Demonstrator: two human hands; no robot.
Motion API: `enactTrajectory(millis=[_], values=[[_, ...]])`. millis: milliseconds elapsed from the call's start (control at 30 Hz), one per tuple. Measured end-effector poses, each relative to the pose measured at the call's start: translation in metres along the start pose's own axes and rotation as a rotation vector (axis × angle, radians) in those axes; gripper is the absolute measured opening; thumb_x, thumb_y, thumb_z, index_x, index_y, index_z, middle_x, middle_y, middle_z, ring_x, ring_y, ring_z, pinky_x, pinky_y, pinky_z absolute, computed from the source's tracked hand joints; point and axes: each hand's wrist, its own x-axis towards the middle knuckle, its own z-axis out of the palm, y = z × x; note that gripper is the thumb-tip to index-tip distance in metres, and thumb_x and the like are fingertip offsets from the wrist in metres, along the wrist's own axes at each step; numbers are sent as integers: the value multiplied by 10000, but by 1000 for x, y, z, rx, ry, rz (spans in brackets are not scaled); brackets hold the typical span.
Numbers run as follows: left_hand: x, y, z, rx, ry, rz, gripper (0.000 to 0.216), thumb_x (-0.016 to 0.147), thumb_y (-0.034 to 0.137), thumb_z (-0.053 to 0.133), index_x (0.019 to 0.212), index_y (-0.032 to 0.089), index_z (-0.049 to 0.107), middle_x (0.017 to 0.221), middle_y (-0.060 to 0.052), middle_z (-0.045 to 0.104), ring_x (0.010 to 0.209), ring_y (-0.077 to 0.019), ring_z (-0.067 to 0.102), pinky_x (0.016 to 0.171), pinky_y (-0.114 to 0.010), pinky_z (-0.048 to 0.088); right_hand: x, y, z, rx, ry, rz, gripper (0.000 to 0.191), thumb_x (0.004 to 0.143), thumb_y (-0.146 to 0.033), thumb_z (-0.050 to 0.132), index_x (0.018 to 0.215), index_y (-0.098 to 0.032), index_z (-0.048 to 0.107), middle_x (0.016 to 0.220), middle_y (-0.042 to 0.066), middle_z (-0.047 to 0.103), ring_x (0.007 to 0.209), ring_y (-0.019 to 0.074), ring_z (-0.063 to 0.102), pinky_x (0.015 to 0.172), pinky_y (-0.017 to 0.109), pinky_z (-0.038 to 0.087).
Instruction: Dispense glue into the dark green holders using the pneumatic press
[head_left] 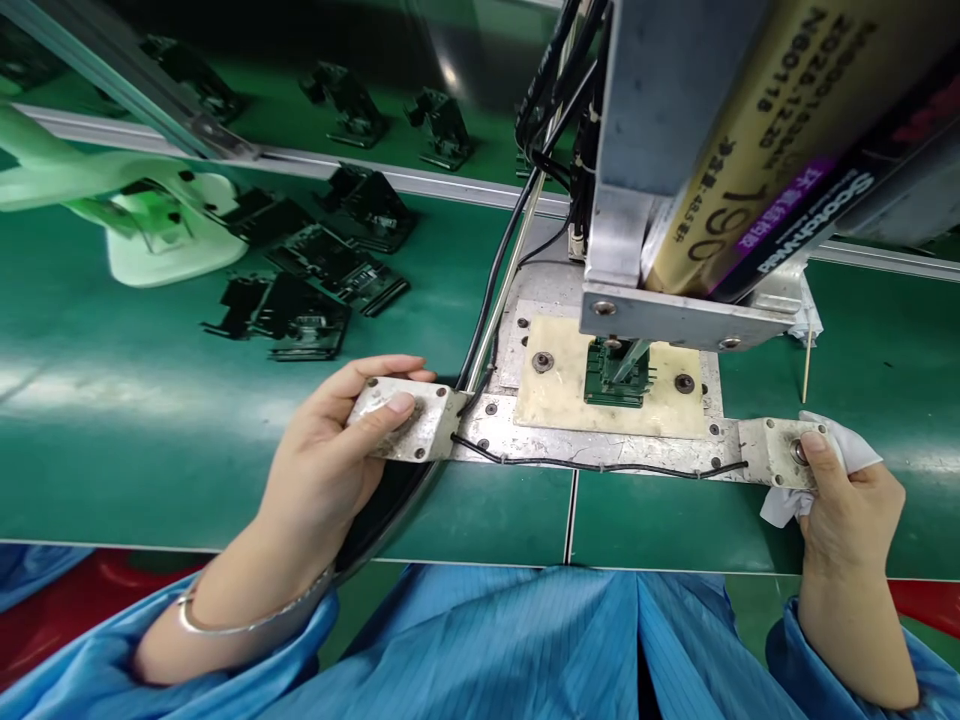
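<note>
My left hand (pixel 330 440) wraps round the left push-button box (pixel 431 420), its thumb on top over the button. At the other end of the metal base plate (pixel 540 447), my right hand (pixel 851 495) grips the right push-button box (pixel 780 452) with its thumb on the round button. A crumpled white tissue (pixel 859 447) is caught between that hand and the box. Midway between the hands, a black plastic part (pixel 600 375) sits in the cream fixture plate (pixel 547 405). A clear dispensing nozzle (pixel 632 360) points down onto it from the adhesive cartridge (pixel 739 170).
Several black parts (pixel 307 310) lie on the green table (pixel 112 420) at left, beside a pale green stand (pixel 172 240). More black parts (pixel 442 130) stand behind the metal rail. Black cables (pixel 495 270) run left of the dispenser. A thin wooden stick (pixel 807 370) lies at right.
</note>
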Motion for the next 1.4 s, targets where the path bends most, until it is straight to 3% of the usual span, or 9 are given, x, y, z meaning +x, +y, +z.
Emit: enactTrajectory(millis=[667,1167,1400], values=[[2,2,-1,-9,-19,-23,481,517,353,924,947,219,757,883,-27,713,709,-132,640,584,-152,556,3,8,-3,-53,-32,-36,499,677,-485,860,1012,-130,757,936,91,735,837,252,700,714,367,589],[1,-3,1,-32,-25,62,391,572,251,865,941,177,761,851,-41,736,690,-125,655,588,-159,552,-1,-7,3,16,-30,-67,450,643,-489,874,964,-190,773,891,57,722,799,247,684,823,495,574],[0,-1,1,-37,-23,75,395,568,244,867,940,167,762,843,-41,736,674,-119,651,583,-158,556,2,-5,3,45,-19,-79,455,629,-464,887,965,-177,776,859,50,718,770,227,679,783,429,593]])
